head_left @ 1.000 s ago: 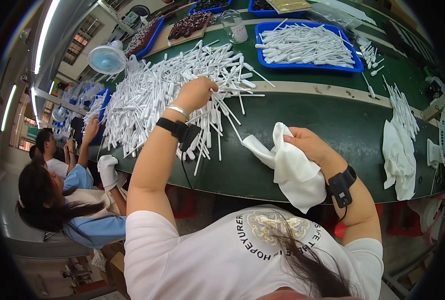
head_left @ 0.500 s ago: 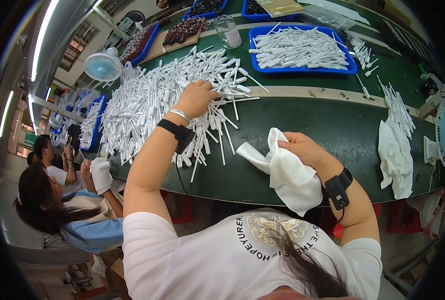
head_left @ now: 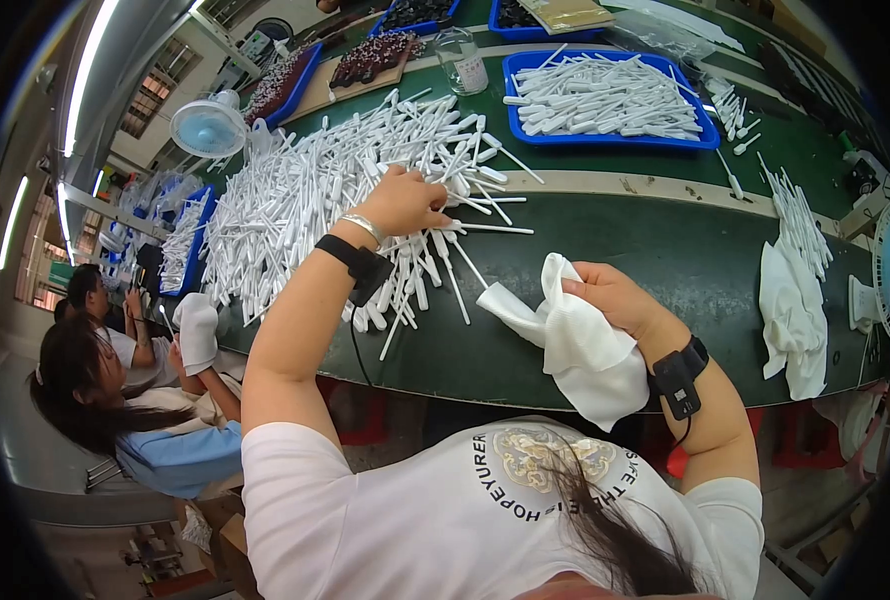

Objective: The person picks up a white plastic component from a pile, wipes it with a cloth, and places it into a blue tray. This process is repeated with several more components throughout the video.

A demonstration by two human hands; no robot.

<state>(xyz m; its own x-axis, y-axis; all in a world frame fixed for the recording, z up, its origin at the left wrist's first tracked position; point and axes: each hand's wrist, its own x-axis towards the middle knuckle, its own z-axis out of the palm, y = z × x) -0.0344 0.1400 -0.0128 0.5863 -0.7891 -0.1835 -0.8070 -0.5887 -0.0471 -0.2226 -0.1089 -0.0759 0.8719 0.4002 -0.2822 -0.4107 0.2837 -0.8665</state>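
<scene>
My left hand (head_left: 405,203) is over the right edge of a big heap of white plastic sticks (head_left: 295,205), each with a thicker end. Thumb and fingers pinch the thick end of one white stick (head_left: 471,263), whose thin shaft slants down to the right. Its tip meets the rolled end of a white cloth (head_left: 593,360); whether it goes inside I cannot tell. My right hand (head_left: 610,295) is closed on that cloth, which is bunched and hangs over the table's near edge. A band with a small black box is on each wrist.
A blue tray (head_left: 615,137) of similar sticks stands beyond the green table strip, beside a glass jar (head_left: 462,62). More loose sticks (head_left: 800,215) and another white cloth (head_left: 793,320) lie at right. A fan (head_left: 208,127) stands back left. A co-worker (head_left: 135,400) sits at left.
My left hand has come slightly right and down from the heap with a stick in its fingers. The stick's tip has reached the cloth's rolled end. My right hand has barely moved.
</scene>
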